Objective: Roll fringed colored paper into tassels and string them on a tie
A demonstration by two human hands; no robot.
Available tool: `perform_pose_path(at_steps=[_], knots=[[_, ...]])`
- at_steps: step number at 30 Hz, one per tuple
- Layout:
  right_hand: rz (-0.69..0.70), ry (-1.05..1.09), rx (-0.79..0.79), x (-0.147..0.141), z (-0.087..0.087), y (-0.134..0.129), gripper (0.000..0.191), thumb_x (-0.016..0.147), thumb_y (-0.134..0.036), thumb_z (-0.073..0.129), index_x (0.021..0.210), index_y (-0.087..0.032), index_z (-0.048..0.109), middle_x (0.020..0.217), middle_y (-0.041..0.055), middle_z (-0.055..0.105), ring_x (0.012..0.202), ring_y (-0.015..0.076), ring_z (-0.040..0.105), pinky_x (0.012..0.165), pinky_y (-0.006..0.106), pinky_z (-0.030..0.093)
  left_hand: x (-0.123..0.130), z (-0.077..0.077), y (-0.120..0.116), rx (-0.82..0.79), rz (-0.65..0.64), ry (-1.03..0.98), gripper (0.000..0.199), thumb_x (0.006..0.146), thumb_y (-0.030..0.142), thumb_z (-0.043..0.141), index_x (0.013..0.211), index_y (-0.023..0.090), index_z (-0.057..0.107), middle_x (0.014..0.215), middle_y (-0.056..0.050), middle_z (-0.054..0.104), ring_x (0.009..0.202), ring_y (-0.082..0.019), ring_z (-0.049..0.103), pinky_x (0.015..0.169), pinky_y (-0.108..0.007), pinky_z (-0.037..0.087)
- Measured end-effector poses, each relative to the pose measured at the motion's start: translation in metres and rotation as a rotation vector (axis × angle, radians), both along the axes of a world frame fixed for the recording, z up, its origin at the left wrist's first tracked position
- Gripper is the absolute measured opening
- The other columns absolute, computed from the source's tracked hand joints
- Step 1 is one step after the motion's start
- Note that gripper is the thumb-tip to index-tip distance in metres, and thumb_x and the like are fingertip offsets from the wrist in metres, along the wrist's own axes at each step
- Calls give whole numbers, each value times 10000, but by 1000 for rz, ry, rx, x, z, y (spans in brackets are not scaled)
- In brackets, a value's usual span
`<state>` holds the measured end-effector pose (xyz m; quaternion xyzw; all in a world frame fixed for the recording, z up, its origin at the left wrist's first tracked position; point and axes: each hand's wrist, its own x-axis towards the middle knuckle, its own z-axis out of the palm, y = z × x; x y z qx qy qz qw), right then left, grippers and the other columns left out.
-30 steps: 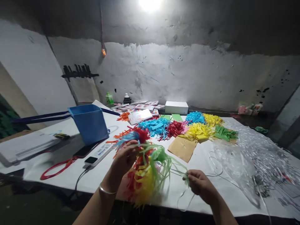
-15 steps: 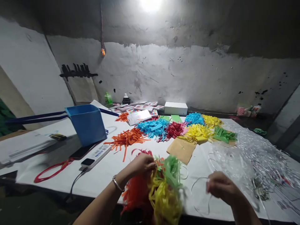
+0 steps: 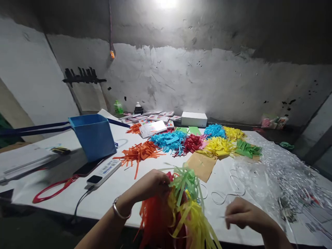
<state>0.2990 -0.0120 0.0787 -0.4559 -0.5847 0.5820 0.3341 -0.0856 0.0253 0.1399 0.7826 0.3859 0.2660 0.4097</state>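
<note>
My left hand (image 3: pixel 157 183), with a bangle at its wrist, is closed around the gathered top of a bunch of paper fringe tassels (image 3: pixel 193 214) at the table's front edge. Orange-red, green and yellow strips hang from it, partly below the edge. To the right, my right hand (image 3: pixel 243 216) is closed, its fingertips pinching what looks like a thin white string; a short blurred piece pokes out toward the bunch. Loops of white string (image 3: pixel 220 202) lie on the table between the bunch and my right hand.
Cut paper fringe in orange (image 3: pixel 141 151), blue (image 3: pixel 169 141) and yellow (image 3: pixel 219 146) lies behind, with a brown paper piece (image 3: pixel 201 166). A blue bin (image 3: pixel 94 138), white device (image 3: pixel 103 172) and red cord (image 3: pixel 54 190) are left. Clear plastic and silvery strips (image 3: pixel 290 180) cover the right.
My right hand has moved slightly down, and the string loops have shifted on the table. The tassels have swung and spread to the right, still in my left hand.
</note>
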Motion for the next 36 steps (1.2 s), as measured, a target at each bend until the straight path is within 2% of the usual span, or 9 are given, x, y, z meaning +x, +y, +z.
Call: perform_pose_path(at_steps=[4,8,13,19,22,25,29,32,36], knots=[[-204,148,73,-2,0,-1,563,681,-756,675,655,-194,684,442,-74,299,429,72,207,444,237,181,-7,6,2,-141,-187,27,390,731,545,733,740,158,776,635,-58,714,564,-176,609,544,-261,479],[-96,114,-15,-5,-1,1,443,703,-576,789,662,-143,701,434,-78,309,419,55,233,443,229,140,-3,2,9,-101,-67,57,345,769,494,712,785,154,770,672,-44,727,590,-158,599,553,-237,450],[-294,319,49,8,-9,0,421,755,-570,761,762,-153,699,454,-110,226,444,45,133,441,230,102,0,2,3,36,77,89,250,845,382,655,791,153,742,718,-47,726,662,-167,615,632,-241,454],[-327,450,24,25,-14,-12,372,705,-504,815,653,-172,653,469,-106,203,428,39,159,438,234,119,-7,19,-13,-23,-109,-24,285,840,403,678,1024,186,690,894,-54,728,772,-186,641,690,-255,490],[-384,466,43,23,1,4,413,651,-515,843,601,-188,595,466,-99,240,422,46,195,426,232,148,1,18,2,35,-62,118,268,852,426,630,958,191,706,781,-22,706,665,-157,593,606,-231,446],[-436,465,68,13,23,42,402,632,-512,850,721,-192,624,463,-120,244,426,43,158,410,207,138,20,9,36,154,153,202,257,812,388,656,659,181,642,610,2,613,570,-144,507,555,-240,365],[-454,446,93,-13,34,71,475,615,-586,808,786,-207,578,444,-148,218,418,44,112,387,184,113,46,-7,65,263,458,140,229,849,319,586,660,194,551,661,-30,595,668,-193,548,613,-273,364],[-374,389,69,-52,13,49,517,670,-673,735,805,-200,575,451,-151,228,398,38,135,382,174,138,65,-27,51,280,535,39,211,897,350,507,754,201,550,730,-46,634,723,-218,596,656,-294,413],[-203,235,-28,-112,-40,8,638,686,-785,655,791,-156,625,419,-119,338,334,37,218,350,189,149,92,-73,2,221,447,-78,217,943,344,398,951,203,563,781,-47,669,717,-215,644,661,-297,490]])
